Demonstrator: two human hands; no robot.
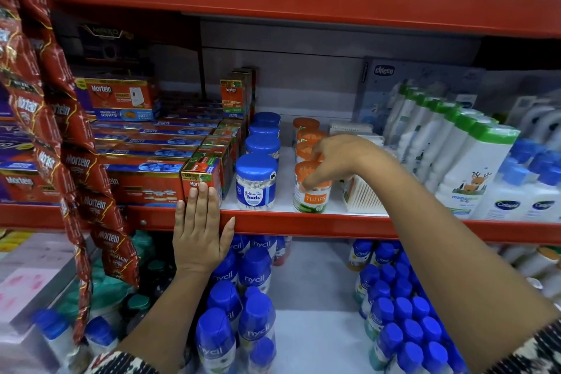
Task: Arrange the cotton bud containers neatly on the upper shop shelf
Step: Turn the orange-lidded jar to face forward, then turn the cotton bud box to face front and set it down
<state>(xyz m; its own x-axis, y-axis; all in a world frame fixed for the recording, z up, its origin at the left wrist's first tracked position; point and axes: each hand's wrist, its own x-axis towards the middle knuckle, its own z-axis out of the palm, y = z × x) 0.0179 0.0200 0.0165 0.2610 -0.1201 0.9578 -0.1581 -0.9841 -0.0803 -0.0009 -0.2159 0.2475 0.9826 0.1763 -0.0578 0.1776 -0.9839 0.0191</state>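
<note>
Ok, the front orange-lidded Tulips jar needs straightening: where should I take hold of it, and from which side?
Take the front Tulips jar by its orange lid, from above. It stands upright at the shelf edge, with another orange jar close behind and a clear box of buds close on its right, so the sides are cramped. The right hand already has fingertips on that lid; a top grip probably turns it easily.

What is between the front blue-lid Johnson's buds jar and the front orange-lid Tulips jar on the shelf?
Nothing: in the head view, only bare white shelf separates the blue-lid jar from the orange-lid Tulips jar, which the right hand grips from above.
</note>
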